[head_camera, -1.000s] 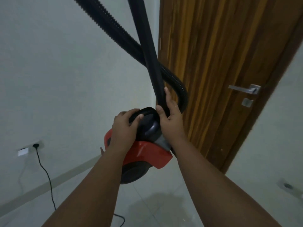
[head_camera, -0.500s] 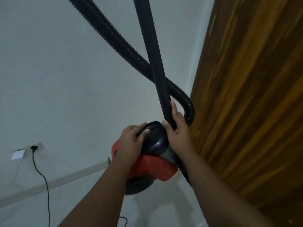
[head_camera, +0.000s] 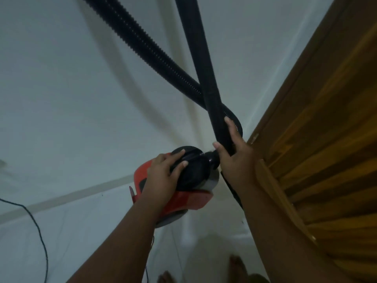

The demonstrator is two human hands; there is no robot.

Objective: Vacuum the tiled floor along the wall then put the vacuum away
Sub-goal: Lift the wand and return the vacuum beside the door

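Red vacuum [head_camera: 191, 199] — left hand [head_camera: 163, 176] (right hand [head_camera: 234, 158]: wand [head_camera: 202, 58]).

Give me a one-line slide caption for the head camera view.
Left hand grips the red vacuum, right hand holds its black tube, beside a wooden door.

Home interior, by every sign: room corner with plain white wall [head_camera: 61, 88], pale skirting strip [head_camera: 81, 194] and light tiled floor [head_camera: 91, 231], varnished wooden door [head_camera: 326, 139] alongside. Red canister vacuum cleaner [head_camera: 189, 201], trailing power cord [head_camera: 39, 229], bare feet [head_camera: 236, 264] on tiles.
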